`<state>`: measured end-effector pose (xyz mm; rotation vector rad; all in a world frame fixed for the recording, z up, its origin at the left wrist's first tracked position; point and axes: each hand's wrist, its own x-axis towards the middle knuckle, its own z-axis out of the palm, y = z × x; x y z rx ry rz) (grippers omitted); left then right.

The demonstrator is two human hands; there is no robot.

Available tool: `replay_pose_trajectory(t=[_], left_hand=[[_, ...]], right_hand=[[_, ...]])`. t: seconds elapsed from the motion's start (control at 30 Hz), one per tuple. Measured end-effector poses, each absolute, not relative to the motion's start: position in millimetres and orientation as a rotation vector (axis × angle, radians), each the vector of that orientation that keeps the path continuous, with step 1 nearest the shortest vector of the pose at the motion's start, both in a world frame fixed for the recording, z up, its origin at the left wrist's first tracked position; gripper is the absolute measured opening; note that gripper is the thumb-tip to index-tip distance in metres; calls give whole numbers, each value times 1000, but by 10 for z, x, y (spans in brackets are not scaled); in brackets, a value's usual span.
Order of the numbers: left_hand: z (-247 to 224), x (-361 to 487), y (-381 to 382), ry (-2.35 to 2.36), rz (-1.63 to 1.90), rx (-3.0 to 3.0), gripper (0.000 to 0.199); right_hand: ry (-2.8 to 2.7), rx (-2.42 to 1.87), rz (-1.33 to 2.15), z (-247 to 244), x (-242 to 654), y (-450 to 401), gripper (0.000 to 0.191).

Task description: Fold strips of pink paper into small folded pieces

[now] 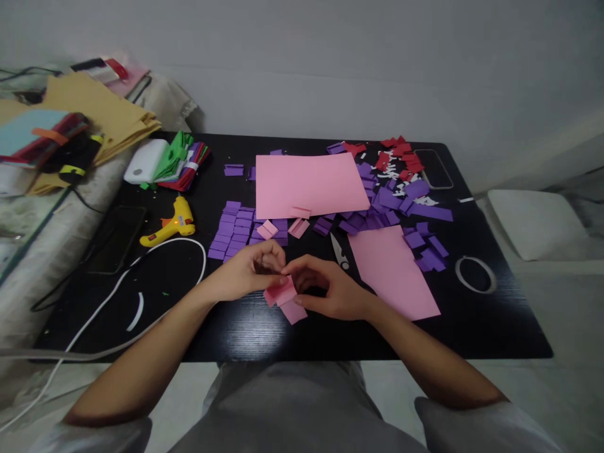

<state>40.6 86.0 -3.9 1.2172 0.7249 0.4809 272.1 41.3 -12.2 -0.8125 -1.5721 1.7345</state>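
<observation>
Both hands meet near the front middle of the table over a small folded pink paper piece [285, 294]. My left hand [248, 270] pinches its upper edge with curled fingers. From the other side, my right hand [333, 288] grips it between thumb and fingers. A second pink flap [295, 313] hangs below; whether it is a separate piece I cannot tell. Just beyond the hands lie small folded pink pieces [267, 229] and rows of folded purple paper pieces [234, 228]. Scissors [338, 248] lie beyond my right hand, their handles partly hidden.
A large pink sheet [309, 182] lies at the back, another pink sheet [394, 270] at right. Loose purple pieces [377, 207] and red scraps [401, 157] spread at back right. Left are a yellow glue gun [172, 223], a white cable [204, 255] and a phone [117, 239]; a tape ring [475, 274] lies right.
</observation>
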Motion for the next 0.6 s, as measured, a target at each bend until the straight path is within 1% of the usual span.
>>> replay_pose_trajectory(t=[0.13, 0.37, 0.6], left_hand=[[-63, 424, 862, 729, 466, 1172, 27], [-62, 445, 843, 741, 478, 1203, 26], [-58, 428, 829, 734, 446, 1258, 21]], right_hand=[[-1492, -812, 1822, -113, 2712, 413, 31], [-1396, -875, 1840, -148, 2684, 430, 18], [-1504, -868, 1839, -105, 2695, 414, 19]])
